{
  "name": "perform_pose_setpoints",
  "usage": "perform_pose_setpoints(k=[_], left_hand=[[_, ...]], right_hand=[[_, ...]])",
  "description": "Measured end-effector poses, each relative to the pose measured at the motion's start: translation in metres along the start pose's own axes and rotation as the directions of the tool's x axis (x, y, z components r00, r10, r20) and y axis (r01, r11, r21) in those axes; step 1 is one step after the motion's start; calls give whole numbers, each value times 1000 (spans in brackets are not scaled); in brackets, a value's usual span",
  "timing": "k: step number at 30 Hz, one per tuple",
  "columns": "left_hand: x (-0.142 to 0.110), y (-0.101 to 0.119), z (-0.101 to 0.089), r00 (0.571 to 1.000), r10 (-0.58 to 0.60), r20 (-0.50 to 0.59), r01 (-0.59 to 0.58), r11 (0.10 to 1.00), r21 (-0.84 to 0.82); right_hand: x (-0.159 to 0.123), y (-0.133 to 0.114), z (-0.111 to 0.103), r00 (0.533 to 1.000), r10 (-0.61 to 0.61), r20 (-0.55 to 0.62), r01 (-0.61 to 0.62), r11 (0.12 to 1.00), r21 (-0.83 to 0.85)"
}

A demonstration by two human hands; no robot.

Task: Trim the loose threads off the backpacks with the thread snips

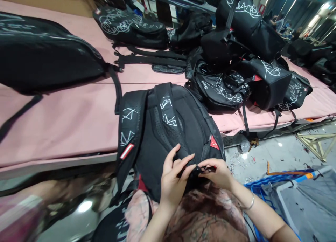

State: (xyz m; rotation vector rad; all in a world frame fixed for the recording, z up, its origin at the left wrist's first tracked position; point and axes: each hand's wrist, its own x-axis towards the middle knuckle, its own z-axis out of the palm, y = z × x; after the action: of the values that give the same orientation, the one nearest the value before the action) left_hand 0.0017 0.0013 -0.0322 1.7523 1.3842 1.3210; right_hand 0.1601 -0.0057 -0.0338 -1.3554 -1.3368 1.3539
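A black backpack point(189, 105) leans on the table's front edge, its back panel and shoulder straps facing up. White scribbled marks and a red-and-white tag point(127, 151) show on the straps. At the bag's lower end, my left hand point(173, 175) pinches a small black strap buckle point(196, 170) between thumb and fingers, its other fingers raised. My right hand point(216, 172) is closed on the same buckle and strap from the right, thumb and index together. Fingers partly hide the buckle, so its exact shape is unclear. A red triangle patch point(214, 143) sits above my right hand.
The long pink-covered table point(86, 109) carries a large black bag point(47, 56) at left and several black backpacks point(220, 89) at right and back. Loose straps point(157, 58) lie behind. A blue-rimmed grey crate point(304, 200) stands on the floor at right, near a metal frame point(315, 144).
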Motion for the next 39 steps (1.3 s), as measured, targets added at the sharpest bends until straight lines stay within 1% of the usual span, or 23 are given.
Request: perform_pose_setpoints(k=[3,6,8,9,10,11,12,13,14,16,18,20,22,24,25,26,28,30,32,35,37,38,39], left_hand=[[3,9,2,999,33,-35,-32,999,28],[1,15,6,994,6,-106,1,998,65],[-3,17,9,988,-27,-152,37,997,62],[-4,17,10,984,-42,-171,52,997,51],[-5,17,10,981,-55,-185,63,997,39],[-6,17,11,979,-64,-193,71,997,30],[-7,17,11,978,-74,-195,80,997,23],[-7,18,11,978,-83,-194,88,996,20],[-7,18,11,978,-90,-190,95,995,20],[-6,20,12,977,-97,-190,104,994,28],[-5,22,12,977,-89,-194,98,994,38],[-4,24,13,979,-74,-192,84,995,45],[-2,25,14,978,-63,-198,75,996,52],[-1,26,13,975,-85,-207,96,994,43],[0,27,12,972,-117,-203,123,992,19],[0,27,11,970,-158,-187,155,987,-30],[-1,26,8,964,-232,-129,206,961,-185],[-3,23,5,968,-239,-71,209,932,-297],[-6,21,2,985,-171,-21,158,944,-292],[-8,20,2,999,18,36,-13,989,-144],[-8,21,4,991,130,-17,-130,990,-49],[-7,22,5,985,157,-72,-158,987,-6],[-7,24,6,979,161,-127,-159,987,27]], right_hand=[[-2,-4,1,1000,-2,-5,2,1000,7],[-4,-13,-4,1000,-23,-12,23,999,-47],[-6,-21,-14,994,-102,-40,95,986,-139],[-7,-26,-20,982,-177,-62,160,964,-214],[-7,-31,-26,959,-273,-77,238,921,-309],[-7,-35,-32,922,-380,-71,319,853,-413],[-7,-40,-38,877,-479,-37,395,763,-512],[-6,-45,-43,831,-556,22,458,661,-594],[-5,-50,-47,793,-602,97,505,560,-657],[-4,-59,-51,743,-620,253,564,376,-735],[-2,-67,-50,719,-586,373,588,227,-776],[1,-74,-48,708,-550,443,593,122,-796],[3,-80,-46,700,-533,476,592,59,-804],[4,-83,-46,690,-530,494,601,39,-798],[5,-84,-47,686,-533,495,608,48,-792],[7,-84,-49,686,-539,489,616,71,-785],[9,-84,-55,695,-550,464,626,145,-766],[12,-82,-62,711,-551,436,632,230,-740],[14,-80,-67,730,-551,405,628,305,-716],[15,-77,-70,742,-567,358,621,379,-686],[14,-77,-70,742,-573,348,620,389,-682],[13,-78,-69,741,-571,354,620,379,-687],[13,-79,-69,738,-566,367,623,363,-693]])
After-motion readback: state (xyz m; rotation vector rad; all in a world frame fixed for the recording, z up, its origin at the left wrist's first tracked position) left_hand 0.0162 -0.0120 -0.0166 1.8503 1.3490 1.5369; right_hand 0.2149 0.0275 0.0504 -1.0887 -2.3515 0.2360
